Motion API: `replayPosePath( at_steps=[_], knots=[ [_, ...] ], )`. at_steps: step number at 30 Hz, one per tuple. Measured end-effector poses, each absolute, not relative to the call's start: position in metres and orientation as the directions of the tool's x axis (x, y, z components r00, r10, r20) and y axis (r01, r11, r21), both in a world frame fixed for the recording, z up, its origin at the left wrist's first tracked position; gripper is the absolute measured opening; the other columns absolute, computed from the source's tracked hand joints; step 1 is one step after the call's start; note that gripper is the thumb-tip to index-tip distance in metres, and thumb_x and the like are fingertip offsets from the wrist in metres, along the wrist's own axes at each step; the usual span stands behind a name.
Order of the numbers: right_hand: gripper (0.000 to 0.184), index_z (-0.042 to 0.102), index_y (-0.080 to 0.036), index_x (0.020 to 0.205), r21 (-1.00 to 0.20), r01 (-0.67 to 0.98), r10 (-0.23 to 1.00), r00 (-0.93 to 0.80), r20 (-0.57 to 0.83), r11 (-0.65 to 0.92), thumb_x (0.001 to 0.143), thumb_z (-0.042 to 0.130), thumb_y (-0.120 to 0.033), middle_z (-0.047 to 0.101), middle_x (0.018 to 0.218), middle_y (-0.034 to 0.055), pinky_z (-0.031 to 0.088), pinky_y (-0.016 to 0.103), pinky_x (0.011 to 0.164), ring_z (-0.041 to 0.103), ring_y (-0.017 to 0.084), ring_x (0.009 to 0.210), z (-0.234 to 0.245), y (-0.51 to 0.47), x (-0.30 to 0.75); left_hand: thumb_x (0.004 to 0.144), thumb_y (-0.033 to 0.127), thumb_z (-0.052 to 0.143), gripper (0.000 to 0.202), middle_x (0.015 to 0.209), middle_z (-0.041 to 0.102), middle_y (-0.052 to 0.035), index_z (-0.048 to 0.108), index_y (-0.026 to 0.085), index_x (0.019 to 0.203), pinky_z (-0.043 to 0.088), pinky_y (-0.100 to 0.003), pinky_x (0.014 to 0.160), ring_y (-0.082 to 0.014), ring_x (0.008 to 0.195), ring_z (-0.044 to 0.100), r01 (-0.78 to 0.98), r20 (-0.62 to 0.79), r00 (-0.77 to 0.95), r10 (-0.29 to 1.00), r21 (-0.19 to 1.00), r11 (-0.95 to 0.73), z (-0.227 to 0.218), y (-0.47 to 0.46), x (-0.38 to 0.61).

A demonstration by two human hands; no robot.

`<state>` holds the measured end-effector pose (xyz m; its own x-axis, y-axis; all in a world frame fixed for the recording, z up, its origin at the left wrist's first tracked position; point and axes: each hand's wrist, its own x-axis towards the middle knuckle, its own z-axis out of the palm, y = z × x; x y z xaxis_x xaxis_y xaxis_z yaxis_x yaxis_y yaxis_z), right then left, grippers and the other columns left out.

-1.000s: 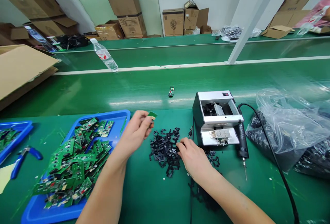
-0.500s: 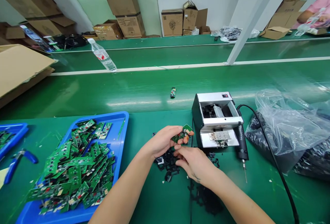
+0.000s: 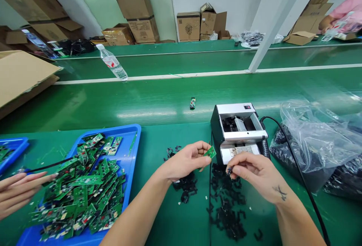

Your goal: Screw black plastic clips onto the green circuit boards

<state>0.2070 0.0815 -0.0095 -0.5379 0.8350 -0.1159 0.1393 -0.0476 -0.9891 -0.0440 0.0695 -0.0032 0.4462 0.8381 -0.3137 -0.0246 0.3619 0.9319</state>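
My left hand (image 3: 190,162) is closed on a small green circuit board (image 3: 210,152), pinched between thumb and fingers. To its right, my right hand (image 3: 249,170) pinches a small black part (image 3: 229,170), partly hidden by the fingertips, just in front of the silver and black machine (image 3: 237,125). Below the hands lie two loose piles of small black plastic pieces: one pile (image 3: 186,187) under my left hand and a larger pile (image 3: 229,216) nearer my right forearm. An electric screwdriver (image 3: 264,148) beside the machine is mostly covered by my right hand.
A blue tray (image 3: 135,151) heaped with circuit boards (image 3: 87,180) stands left; another person's hand (image 3: 22,193) reaches over its edge. One small board (image 3: 192,103) lies on the green conveyor (image 3: 158,99). Plastic bags of black parts (image 3: 313,148) sit right; a water bottle (image 3: 113,63) stands beyond.
My right hand has moved right, away from the board, with a small black part in its fingers. My left hand has turned the board. Another person's hand has appeared at the left.
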Motion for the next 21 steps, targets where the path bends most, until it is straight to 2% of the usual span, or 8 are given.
replayPosePath(
  at_steps=[4, 6, 9, 13, 16, 18, 21],
  knots=[
    [0.019, 0.073, -0.020, 0.090, -0.999, 0.047, 0.850, -0.525, -0.039, -0.017, 0.092, 0.069, -0.039, 0.068, 0.095, 0.0081, 0.061, 0.031, 0.068, 0.067, 0.017, 0.077, -0.018, 0.081, 0.209, 0.087, 0.022, 0.066, 0.014, 0.097, 0.062, -0.0011, 0.060, 0.019, 0.099, 0.042, -0.027, 0.084, -0.0160, 0.090, 0.055, 0.197, -0.183, 0.386, 0.904, 0.974, 0.113, 0.002, 0.063, -0.038],
    [0.017, 0.072, -0.021, 0.091, -0.999, 0.043, 0.856, -0.517, -0.029, -0.007, 0.093, 0.068, -0.037, 0.066, 0.091, 0.0061, 0.060, 0.030, 0.066, 0.066, 0.016, 0.073, -0.019, 0.080, 0.208, 0.090, 0.021, 0.064, 0.012, 0.103, 0.066, -0.0013, 0.063, 0.020, 0.101, 0.042, -0.029, 0.090, -0.0179, 0.097, 0.058, 0.287, -0.134, 0.392, 0.910, 0.958, 0.018, 0.006, 0.059, -0.035],
    [0.017, 0.070, -0.021, 0.094, -0.997, 0.076, 0.872, -0.486, -0.062, -0.028, 0.093, 0.069, -0.037, 0.065, 0.085, 0.0030, 0.060, 0.027, 0.066, 0.067, 0.014, 0.069, -0.021, 0.077, 0.206, 0.094, 0.021, 0.060, 0.014, 0.107, 0.069, 0.0004, 0.065, 0.023, 0.107, 0.041, -0.028, 0.089, -0.0177, 0.097, 0.060, 0.351, -0.120, 0.405, 0.906, 0.936, -0.033, 0.011, 0.054, -0.031],
    [0.022, 0.069, -0.019, 0.092, -0.995, 0.094, 0.884, -0.460, -0.081, -0.042, 0.090, 0.072, -0.041, 0.067, 0.086, 0.0040, 0.060, 0.027, 0.069, 0.069, 0.015, 0.072, -0.021, 0.075, 0.207, 0.096, 0.026, 0.059, 0.011, 0.101, 0.068, -0.0001, 0.063, 0.022, 0.105, 0.041, -0.028, 0.081, -0.0170, 0.089, 0.058, 0.390, -0.124, 0.364, 0.923, 0.920, -0.030, 0.012, 0.053, -0.030],
    [0.024, 0.066, -0.018, 0.091, -0.995, 0.050, 0.889, -0.449, -0.095, -0.081, 0.090, 0.072, -0.041, 0.068, 0.087, 0.0054, 0.060, 0.029, 0.071, 0.069, 0.016, 0.073, -0.018, 0.074, 0.209, 0.093, 0.025, 0.063, 0.009, 0.099, 0.067, -0.0026, 0.058, 0.020, 0.097, 0.042, -0.029, 0.078, -0.0168, 0.088, 0.058, 0.290, -0.099, 0.309, 0.946, 0.957, 0.005, 0.008, 0.056, -0.031],
    [0.023, 0.062, -0.019, 0.092, -0.989, -0.028, 0.863, -0.492, -0.113, -0.146, 0.093, 0.070, -0.040, 0.069, 0.088, 0.0056, 0.059, 0.029, 0.071, 0.069, 0.015, 0.074, -0.017, 0.074, 0.209, 0.091, 0.023, 0.066, 0.014, 0.099, 0.069, -0.0041, 0.053, 0.019, 0.093, 0.045, -0.030, 0.081, -0.0169, 0.089, 0.060, 0.113, -0.048, 0.296, 0.954, 0.993, 0.014, 0.006, 0.058, -0.033],
    [0.024, 0.053, -0.020, 0.096, -0.931, -0.126, 0.718, -0.675, -0.172, -0.342, 0.097, 0.063, -0.042, 0.071, 0.099, 0.0088, 0.060, 0.031, 0.070, 0.072, 0.019, 0.084, -0.018, 0.074, 0.204, 0.087, 0.022, 0.073, 0.022, 0.101, 0.071, -0.0069, 0.051, 0.019, 0.090, 0.048, -0.033, 0.086, -0.0191, 0.095, 0.064, -0.162, 0.052, 0.300, 0.953, 0.987, -0.003, 0.004, 0.057, -0.035]
  ],
)
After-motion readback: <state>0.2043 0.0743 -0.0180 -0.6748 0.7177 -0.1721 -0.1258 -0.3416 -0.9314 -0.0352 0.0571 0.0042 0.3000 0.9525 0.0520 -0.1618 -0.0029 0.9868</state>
